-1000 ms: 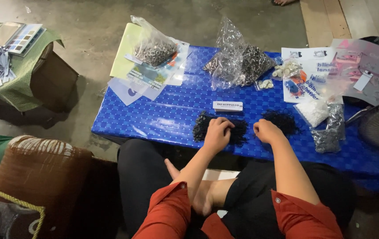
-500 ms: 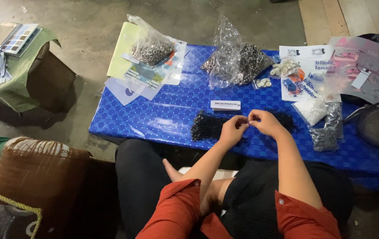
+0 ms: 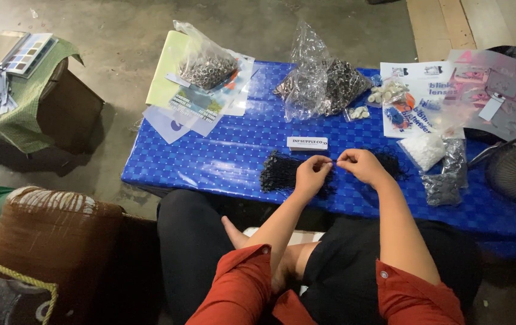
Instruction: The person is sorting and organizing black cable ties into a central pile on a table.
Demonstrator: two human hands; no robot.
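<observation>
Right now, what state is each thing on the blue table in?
Left hand: pinched at the fingertips, over the dark pile.
Right hand: pinched, fingertips facing the left hand's.
Dark pile: loose, spread on the blue table.
Clear bag of rings: open, slumped.
White label card: lying flat.

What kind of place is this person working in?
Probably a home or small workshop for hand assembly work: a low table with a blue checked cover on a bare concrete floor, and clear bags of small metal rings.
</observation>
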